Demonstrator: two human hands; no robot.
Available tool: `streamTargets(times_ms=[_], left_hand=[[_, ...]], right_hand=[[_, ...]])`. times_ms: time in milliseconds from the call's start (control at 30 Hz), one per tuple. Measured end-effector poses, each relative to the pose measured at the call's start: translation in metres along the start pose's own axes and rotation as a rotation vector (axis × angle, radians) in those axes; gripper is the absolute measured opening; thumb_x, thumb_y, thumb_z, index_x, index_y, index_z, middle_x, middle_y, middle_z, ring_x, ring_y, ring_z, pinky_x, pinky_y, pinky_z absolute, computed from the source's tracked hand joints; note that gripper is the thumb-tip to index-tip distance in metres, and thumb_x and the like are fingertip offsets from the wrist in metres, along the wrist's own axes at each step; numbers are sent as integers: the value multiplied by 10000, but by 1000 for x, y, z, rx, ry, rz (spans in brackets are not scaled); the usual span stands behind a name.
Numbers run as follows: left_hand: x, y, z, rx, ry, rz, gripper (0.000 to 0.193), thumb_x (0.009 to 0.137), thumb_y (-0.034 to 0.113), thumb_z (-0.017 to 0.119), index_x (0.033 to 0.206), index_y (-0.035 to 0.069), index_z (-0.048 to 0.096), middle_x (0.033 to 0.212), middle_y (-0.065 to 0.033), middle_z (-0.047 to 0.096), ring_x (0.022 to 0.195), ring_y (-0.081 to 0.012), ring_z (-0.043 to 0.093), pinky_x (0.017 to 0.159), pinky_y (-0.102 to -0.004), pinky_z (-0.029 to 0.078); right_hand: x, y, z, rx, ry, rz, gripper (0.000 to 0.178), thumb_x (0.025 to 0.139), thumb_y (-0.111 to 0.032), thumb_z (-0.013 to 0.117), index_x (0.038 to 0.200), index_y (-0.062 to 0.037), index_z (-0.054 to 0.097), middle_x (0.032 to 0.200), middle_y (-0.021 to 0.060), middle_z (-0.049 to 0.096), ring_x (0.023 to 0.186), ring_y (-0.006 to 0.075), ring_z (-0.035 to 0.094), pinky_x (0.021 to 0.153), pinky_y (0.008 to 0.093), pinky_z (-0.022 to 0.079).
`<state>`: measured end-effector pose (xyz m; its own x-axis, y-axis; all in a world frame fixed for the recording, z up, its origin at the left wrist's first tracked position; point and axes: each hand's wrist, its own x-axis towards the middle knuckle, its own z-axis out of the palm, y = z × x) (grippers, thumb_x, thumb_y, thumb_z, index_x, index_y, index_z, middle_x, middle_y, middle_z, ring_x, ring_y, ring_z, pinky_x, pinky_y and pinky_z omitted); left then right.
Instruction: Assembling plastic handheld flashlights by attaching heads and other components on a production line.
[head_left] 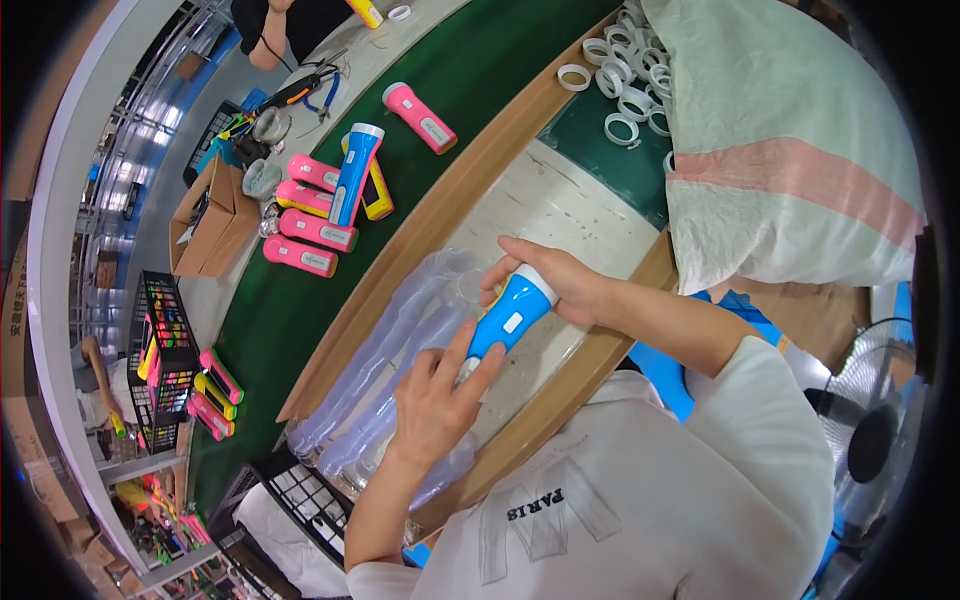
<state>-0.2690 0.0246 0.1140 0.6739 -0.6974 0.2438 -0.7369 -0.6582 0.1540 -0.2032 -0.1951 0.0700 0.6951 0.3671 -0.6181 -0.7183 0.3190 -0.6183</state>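
A blue flashlight with a white ring at its head end is held slantwise in front of me between both hands. My right hand is closed around the white-ringed head end. At the narrower tail end, my left hand has its fingers and thumb on the body. Just left of the flashlight, long clear plastic sleeves of stacked transparent parts lie on the white work surface. What sits inside the head is hidden by my right hand.
Cardboard strips border the work surface. Beyond, a green belt carries several pink flashlights and another blue flashlight. White rings lie far right beside a large woven sack. Black crates and a fan flank me.
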Motion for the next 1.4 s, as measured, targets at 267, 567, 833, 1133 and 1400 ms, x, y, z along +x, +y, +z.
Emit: streamTargets(times_ms=[267, 567, 833, 1133, 1400], left_hand=[[11, 7, -17, -643, -14, -232, 515, 724, 74, 771, 1217, 89, 623, 1211, -188, 612, 1047, -341, 639, 836, -345, 528], [-24, 7, 33, -2591, 257, -912, 611, 864, 336, 655, 1355, 36, 449, 1255, -224, 559, 802, -291, 647, 678, -325, 552], [-20, 39, 39, -1518, 192, -893, 564, 920, 343, 604, 1336, 3, 431, 1185, -190, 603, 961, -322, 642, 804, -376, 527], [-9, 58, 11, -2193, 70, -910, 629, 763, 87, 733, 1284, 33, 385, 869, -98, 523, 614, -163, 545, 534, -281, 466], [-29, 82, 1, -2813, 9, -576, 636, 775, 185, 754, 1293, 39, 415, 858, -102, 528, 568, -146, 518, 451, -255, 411]], right_hand=[[-9, 7, -7, -207, -147, -390, 367, 948, -314, 433, 940, -29, 665, 887, 132, 675, 863, 211, 642, 857, 320, 495], [-33, -13, 7, 133, -327, -403, 535, 1005, -418, 409, 1389, -46, 412, 1283, 153, 543, 1229, 246, 498, 1061, 407, 372], [-28, 14, 25, 190, -191, -429, 334, 949, -284, 604, 1229, -126, 511, 1109, 48, 546, 1049, 140, 528, 937, 311, 434], [-23, 18, 53, 356, -290, -498, 230, 884, -287, 658, 995, -155, 506, 1050, 107, 591, 1040, 261, 611, 1000, 418, 458], [-23, 38, 53, 672, -828, -535, 275, 786, -323, 696, 813, -176, 465, 1001, 97, 592, 1062, 271, 612, 1050, 436, 428]])
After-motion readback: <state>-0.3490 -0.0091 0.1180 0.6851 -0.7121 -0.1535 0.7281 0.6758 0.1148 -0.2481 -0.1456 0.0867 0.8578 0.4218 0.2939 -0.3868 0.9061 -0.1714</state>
